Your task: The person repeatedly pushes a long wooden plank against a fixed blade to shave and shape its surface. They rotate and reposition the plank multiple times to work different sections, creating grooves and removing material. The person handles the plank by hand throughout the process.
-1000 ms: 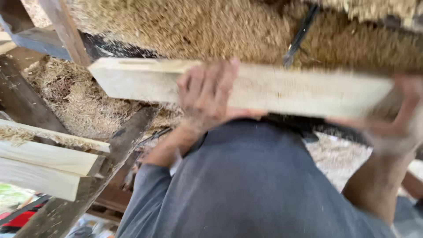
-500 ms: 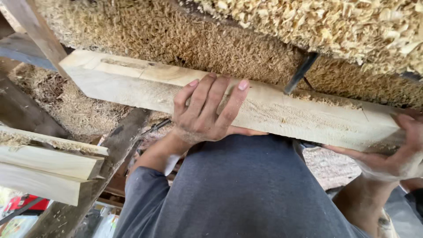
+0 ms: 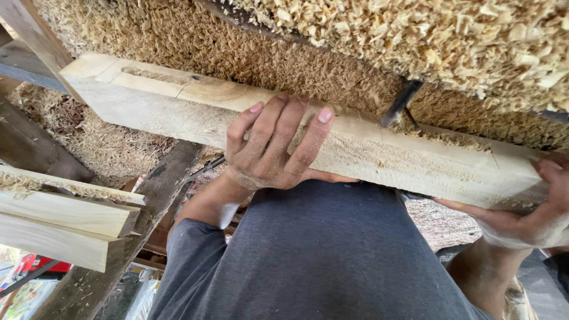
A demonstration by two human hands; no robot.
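A long pale wooden beam (image 3: pixel 178 112) with a slot cut near its left end lies slanted across the view, dusted with sawdust. My left hand (image 3: pixel 269 151) grips it at the middle, fingers curled over its front face. My right hand (image 3: pixel 527 216) holds the beam's right end from beneath, thumb on the end face. My grey shirt (image 3: pixel 320 255) fills the lower middle, just below the beam.
Thick heaps of wood shavings (image 3: pixel 450 41) lie behind and above the beam. A dark metal rod (image 3: pixel 400 104) pokes out of them beside the beam. Cut pale boards (image 3: pixel 59 219) are stacked at the left on a dark plank (image 3: pixel 154 189).
The beam has come closer and its right end has dropped, so it slants more. My left hand shifted from flat on it to a curled grip; my right hand stays at the end.
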